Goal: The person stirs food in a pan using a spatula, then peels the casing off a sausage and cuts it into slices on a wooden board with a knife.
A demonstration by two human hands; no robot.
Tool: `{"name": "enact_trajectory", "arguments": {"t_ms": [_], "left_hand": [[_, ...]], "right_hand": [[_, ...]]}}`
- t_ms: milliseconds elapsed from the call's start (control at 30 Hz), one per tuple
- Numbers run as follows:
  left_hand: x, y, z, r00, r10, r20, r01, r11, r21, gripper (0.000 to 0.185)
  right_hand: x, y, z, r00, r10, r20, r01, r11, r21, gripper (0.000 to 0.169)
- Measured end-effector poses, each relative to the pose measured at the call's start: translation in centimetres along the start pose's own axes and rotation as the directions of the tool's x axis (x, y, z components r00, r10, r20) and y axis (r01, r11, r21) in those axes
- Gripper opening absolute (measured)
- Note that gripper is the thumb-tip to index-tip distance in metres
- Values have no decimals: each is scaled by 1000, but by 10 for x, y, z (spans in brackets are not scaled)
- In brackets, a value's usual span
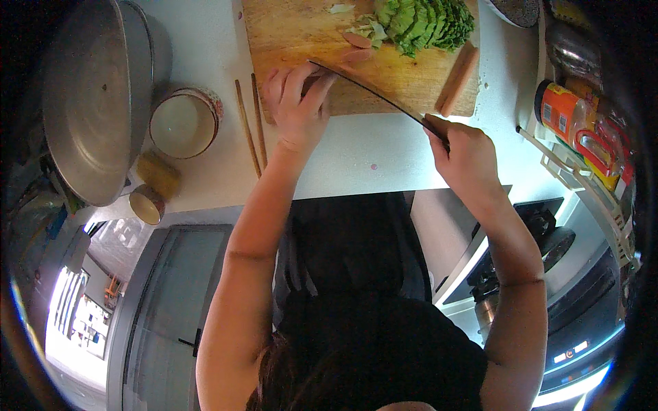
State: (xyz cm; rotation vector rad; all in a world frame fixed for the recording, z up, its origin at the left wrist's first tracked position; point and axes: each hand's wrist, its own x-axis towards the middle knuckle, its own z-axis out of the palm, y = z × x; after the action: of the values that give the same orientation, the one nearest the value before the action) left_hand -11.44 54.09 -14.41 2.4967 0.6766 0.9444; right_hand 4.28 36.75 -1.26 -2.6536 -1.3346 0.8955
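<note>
My right hand (465,154) grips the handle of a kitchen knife (378,94), seen nearly edge-on over the wooden cutting board (293,31). Near the tip of the blade is my left hand (300,100), its fingers curled and slightly blurred; whether they hold anything is hidden. Beyond the blade lies an oval pinkish slice (358,40), with a blurred pink patch just below it. Sliced leafy greens (424,25), probably lettuce, are heaped at the board's far right. Pink sausage pieces (457,79) rest side by side along the right edge.
Wooden chopsticks (247,128) lie left of the board. Farther left are a bowl (183,126), a yellow sponge (158,172), a small cup (147,204) and a large metal basin (92,103). On the right, an orange-labelled jar (560,113) stands by a pale rack (581,174).
</note>
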Motion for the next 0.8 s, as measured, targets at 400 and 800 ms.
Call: {"name": "enact_trajectory", "arguments": {"t_ms": [400, 800], "left_hand": [[-1, 1, -2, 999, -34, 20, 34, 999, -5, 35], [-5, -2, -1, 1000, -25, 19, 26, 999, -26, 37]], "right_hand": [[16, -8, 7, 991, 76, 108, -64, 992, -110, 24], [16, -12, 3, 996, 78, 52, -76, 997, -33, 24]]}}
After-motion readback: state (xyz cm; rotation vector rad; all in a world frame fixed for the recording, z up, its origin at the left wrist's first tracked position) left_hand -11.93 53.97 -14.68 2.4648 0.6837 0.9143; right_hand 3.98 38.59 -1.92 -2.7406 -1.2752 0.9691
